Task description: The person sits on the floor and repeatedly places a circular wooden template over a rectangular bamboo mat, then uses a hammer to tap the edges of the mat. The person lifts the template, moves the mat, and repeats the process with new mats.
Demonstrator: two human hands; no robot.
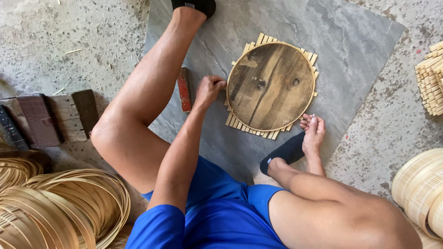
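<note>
Looking down through the head view, I see a person in blue shorts sitting on a grey slab (350, 41) laid over a rough concrete floor, legs spread to either side of the work. A round dark wooden disc (271, 85) lies flat near the middle of the slab, on top of a woven mat of pale bamboo strips (251, 127) whose ends stick out all around it. A thin bamboo hoop (315, 78) runs around the disc's edge.

Left hand (210, 88) is curled into a loose fist, knuckles touching the disc's left edge; I can't tell whether it pinches the hoop or a strip. Right hand (313, 130) sits at the disc's lower right edge, fingers bent, tips narrow together near the strip ends; whether it grips anything is probably too small to call. It rests just above a foot in a black sock (287, 152).

A red-painted block (184, 89) lies on the slab just left of the left hand. Coils of split bamboo (69, 203) fill the lower left corner. A wooden block (69, 115) sits at the far left. More woven mats (431, 78) are stacked at the right edge, and round woven pieces (422, 189) sit below them.
</note>
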